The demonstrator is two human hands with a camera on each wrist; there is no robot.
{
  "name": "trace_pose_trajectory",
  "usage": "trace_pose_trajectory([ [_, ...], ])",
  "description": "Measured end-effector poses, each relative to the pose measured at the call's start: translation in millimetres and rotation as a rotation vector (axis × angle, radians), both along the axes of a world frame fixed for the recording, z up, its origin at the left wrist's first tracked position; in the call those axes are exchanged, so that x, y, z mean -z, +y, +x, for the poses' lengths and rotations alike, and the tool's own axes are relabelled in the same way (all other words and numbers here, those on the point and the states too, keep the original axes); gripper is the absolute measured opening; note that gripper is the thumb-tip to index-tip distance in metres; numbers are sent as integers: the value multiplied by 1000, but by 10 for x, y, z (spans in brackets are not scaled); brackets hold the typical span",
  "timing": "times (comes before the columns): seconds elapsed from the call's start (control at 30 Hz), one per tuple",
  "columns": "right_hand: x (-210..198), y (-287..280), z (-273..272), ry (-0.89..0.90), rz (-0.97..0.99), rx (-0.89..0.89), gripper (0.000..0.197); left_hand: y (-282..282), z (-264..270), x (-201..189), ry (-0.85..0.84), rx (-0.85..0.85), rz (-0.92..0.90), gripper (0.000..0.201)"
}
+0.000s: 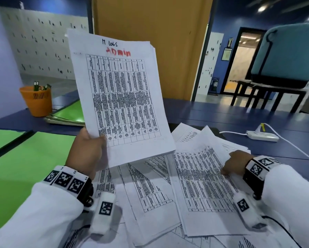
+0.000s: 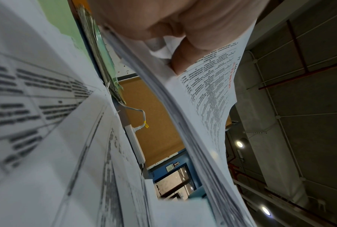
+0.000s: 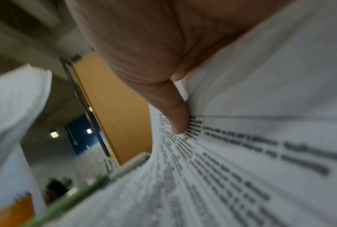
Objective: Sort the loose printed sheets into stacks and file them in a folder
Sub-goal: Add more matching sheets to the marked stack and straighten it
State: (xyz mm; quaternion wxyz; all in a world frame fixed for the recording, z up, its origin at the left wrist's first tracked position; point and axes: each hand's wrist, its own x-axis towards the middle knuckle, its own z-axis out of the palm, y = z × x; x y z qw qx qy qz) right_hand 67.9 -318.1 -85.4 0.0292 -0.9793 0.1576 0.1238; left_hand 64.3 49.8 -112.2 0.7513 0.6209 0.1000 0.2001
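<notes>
My left hand grips the lower left corner of a thick stack of printed sheets and holds it upright above the table. Its top page carries a table, black handwriting and "ADMIN" in red. In the left wrist view the thumb presses on that stack. Loose printed sheets lie scattered and overlapping below. My right hand pinches the right edge of one curled loose sheet, thumb on its printed face. Green folders lie stacked at the back left.
An orange pen basket stands behind the folders. A white power strip with its cable lies on the blue table at the right. Green panels cover the table's left side. A chair and dark bench stand beyond.
</notes>
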Motion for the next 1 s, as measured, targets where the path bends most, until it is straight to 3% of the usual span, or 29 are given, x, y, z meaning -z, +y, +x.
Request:
trace_pose_trajectory([
  [0.07, -139, -64, -16, -162, 135, -5, 20, -70, -47, -27, -6, 48, -16, 38],
  [0.23, -445, -52, -104, -655, 799, -28, 23, -240, -208, -85, -30, 247, -82, 35],
  [0.43, -531, 376, -226, -818, 1275, -123, 32, -306, -249, -54, -40, 322, -14, 31],
  [0.57, -472, 585, -316, -855, 1380, -161, 32, -329, -266, -26, -65, 345, 82, 31],
  [0.63, -413, 638, -335, -890, 1466, -140, 14, -330, -269, -11, -58, 364, 84, 31],
  [0.67, -394, 662, -349, -907, 1485, -129, 14, -325, -255, 6, -60, 368, 69, 31],
  [0.73, -346, 687, -378, -902, 1400, -176, 56, -334, -248, 21, -71, 384, 83, 31],
  [0.77, -327, 711, -399, -916, 1315, -214, 60, -359, -259, 26, -79, 398, 109, 29],
  [0.87, -327, 778, -452, -999, 1176, -240, 30, -407, -300, 44, -90, 443, 187, 22],
  [1.0, -338, 776, -492, -964, 1181, -306, 23, -371, -255, 51, -50, 535, 110, 33],
])
